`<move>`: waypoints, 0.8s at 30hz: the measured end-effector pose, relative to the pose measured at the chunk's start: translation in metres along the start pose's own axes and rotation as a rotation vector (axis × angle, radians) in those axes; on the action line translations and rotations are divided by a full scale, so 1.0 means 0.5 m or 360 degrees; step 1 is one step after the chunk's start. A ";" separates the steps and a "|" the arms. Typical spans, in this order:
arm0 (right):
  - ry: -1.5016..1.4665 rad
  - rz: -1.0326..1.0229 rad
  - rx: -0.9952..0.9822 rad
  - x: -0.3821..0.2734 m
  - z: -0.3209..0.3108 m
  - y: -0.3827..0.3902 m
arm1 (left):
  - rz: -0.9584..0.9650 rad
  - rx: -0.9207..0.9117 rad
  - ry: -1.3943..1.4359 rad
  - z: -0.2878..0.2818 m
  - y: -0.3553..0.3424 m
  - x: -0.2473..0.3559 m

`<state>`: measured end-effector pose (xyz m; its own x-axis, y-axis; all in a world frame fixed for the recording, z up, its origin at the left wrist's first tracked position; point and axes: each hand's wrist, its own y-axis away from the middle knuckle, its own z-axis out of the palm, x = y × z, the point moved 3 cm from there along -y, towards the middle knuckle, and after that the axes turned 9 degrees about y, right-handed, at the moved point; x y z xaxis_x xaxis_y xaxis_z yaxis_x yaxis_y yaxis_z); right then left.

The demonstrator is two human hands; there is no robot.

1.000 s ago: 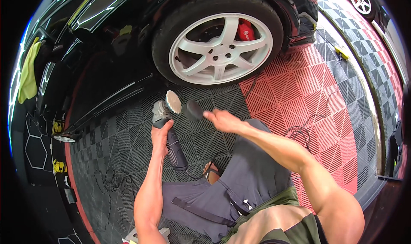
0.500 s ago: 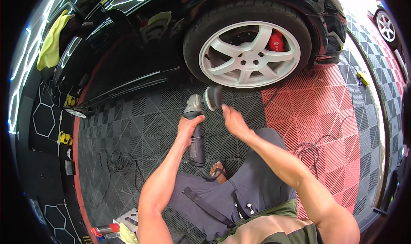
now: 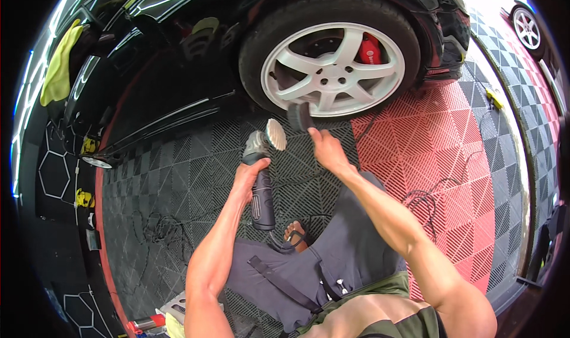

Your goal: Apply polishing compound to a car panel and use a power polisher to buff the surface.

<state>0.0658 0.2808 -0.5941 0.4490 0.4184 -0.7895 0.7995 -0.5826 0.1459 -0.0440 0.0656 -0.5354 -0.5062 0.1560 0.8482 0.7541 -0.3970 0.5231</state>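
Note:
My left hand (image 3: 249, 176) grips a corded car polisher (image 3: 263, 201) around its neck, the black body hanging down and the silver head up. The polisher's round pale pad (image 3: 276, 135) faces right, toward my right hand. In my right hand (image 3: 330, 153) is a black brush (image 3: 299, 117), its handle mostly hidden by the fingers. The brush is held up, just right of the pad and apart from it. Behind both stands the white-spoked wheel (image 3: 332, 71) of a black car, with a red brake caliper (image 3: 370, 49) showing between the spokes.
The polisher's cord drops by my sandalled foot (image 3: 295, 232). Coiled black cables (image 3: 163, 228) lie on the dark floor tiles, and another cable (image 3: 423, 200) lies on the red tiles. A yellow-green cloth (image 3: 62, 65) hangs at the car's mirror. A metal case (image 3: 178, 305) stands by my left arm.
The brush has come off the polisher's pad, and a gap now shows between them. The pad's pale face has come into view. The whole view has shifted slightly.

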 end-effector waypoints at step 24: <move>-0.0367 0.0036 -0.0294 0.016 0.024 0.085 | 0.0467 0.0370 -0.1073 0.007 -0.006 0.050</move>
<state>0.0985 0.2511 -0.6011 0.3821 0.2250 -0.8963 0.8589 -0.4445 0.2545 -0.0573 0.0738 -0.5155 0.0361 0.6205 0.7834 0.9245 -0.3184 0.2096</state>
